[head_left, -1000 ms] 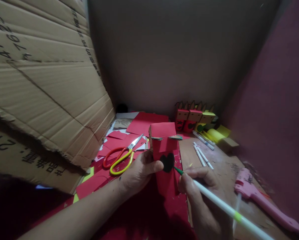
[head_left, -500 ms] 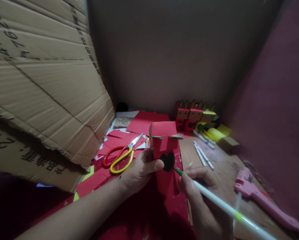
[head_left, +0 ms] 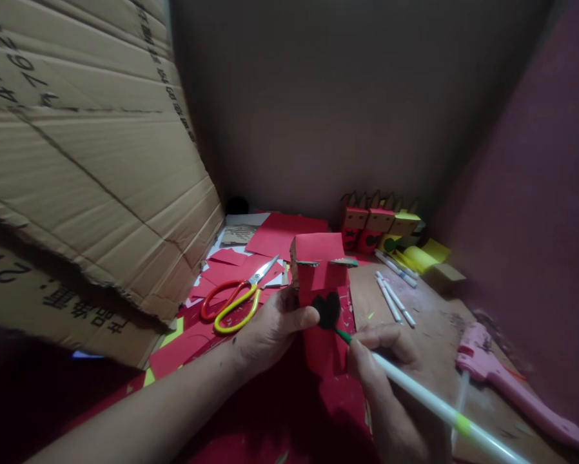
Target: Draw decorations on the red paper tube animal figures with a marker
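My left hand (head_left: 274, 328) grips a red paper-covered cardboard figure (head_left: 322, 277) by its left side, thumb across the front. On the figure's front is a dark heart (head_left: 329, 310), its left edge beside my thumb. My right hand (head_left: 386, 374) is closed around a white marker (head_left: 425, 394) with a green tip and a lime band. The green tip touches the red paper at the lower edge of the heart, or just above it; I cannot tell which. Left of the figure lie scissors (head_left: 238, 301) with one red and one yellow handle, blades apart.
A large cardboard sheet (head_left: 86, 154) leans at the left. Red paper pieces (head_left: 287, 233) lie behind the scissors. Several small cardboard figures (head_left: 379, 222) stand at the back right, near white markers (head_left: 391, 298) and yellow paper (head_left: 422, 258). A pink glue gun (head_left: 507, 383) lies at the right.
The marker's green tip has slid slightly down and left, from the heart's right side toward its bottom point. My left hand keeps the figure in nearly the same place.
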The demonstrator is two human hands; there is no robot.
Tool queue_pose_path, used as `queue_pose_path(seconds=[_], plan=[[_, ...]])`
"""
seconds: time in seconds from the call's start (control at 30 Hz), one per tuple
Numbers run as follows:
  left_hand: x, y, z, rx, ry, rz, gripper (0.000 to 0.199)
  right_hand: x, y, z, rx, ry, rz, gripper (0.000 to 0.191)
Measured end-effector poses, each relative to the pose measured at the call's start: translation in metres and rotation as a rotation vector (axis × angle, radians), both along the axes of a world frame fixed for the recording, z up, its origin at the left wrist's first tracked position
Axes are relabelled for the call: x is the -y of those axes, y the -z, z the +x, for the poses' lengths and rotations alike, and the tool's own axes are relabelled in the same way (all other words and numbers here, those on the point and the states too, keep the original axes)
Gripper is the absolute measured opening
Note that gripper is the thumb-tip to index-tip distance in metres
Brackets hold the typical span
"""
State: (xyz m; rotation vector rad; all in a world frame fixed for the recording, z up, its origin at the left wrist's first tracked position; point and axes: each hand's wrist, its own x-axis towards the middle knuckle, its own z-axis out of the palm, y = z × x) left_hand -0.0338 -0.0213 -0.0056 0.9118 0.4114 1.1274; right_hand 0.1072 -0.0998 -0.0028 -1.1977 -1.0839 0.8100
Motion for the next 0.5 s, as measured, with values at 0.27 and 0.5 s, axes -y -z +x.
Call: queue_pose_path(seconds=[0.27,0.5], plan=[[0.0007,-0.0029,0.0005,-0.008,0.002,0.009,0.043,0.0024,-0.0039,-0.004,0.013,0.019,0.02,0.03],[0.0011,-0.0031,0.0001,-0.003,0.01,0.007,0.043,0.0038,-0.0048,-0.0049,-0.038,0.004,0.003,0.03]])
